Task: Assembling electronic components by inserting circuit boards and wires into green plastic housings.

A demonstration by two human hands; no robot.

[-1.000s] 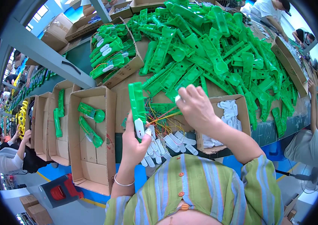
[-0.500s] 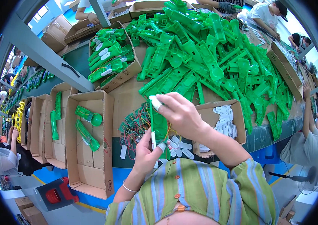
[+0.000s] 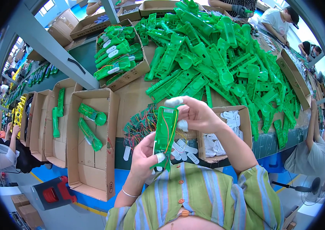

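My left hand grips a long green plastic housing in front of my body, with the thumb on its lower end. The hollow side faces up, and red and yellow wires run along it. My right hand is at the housing's upper right edge, index finger and thumb spread apart with nothing between them. White covers sit on several fingertips. Beyond my left hand lies a heap of small green circuit boards with coloured wires. Loose white plastic pieces lie beside the housing, partly hidden by it.
A cardboard tray at left holds two wired green housings. A large pile of green housings covers the far bench. Right of my hands stands a box of white pieces; a fuller carton stands behind. A metal post crosses at left.
The housing has turned in my left hand, so its wired hollow now faces up. My right hand has shifted slightly right, and its thumb and index finger have spread.
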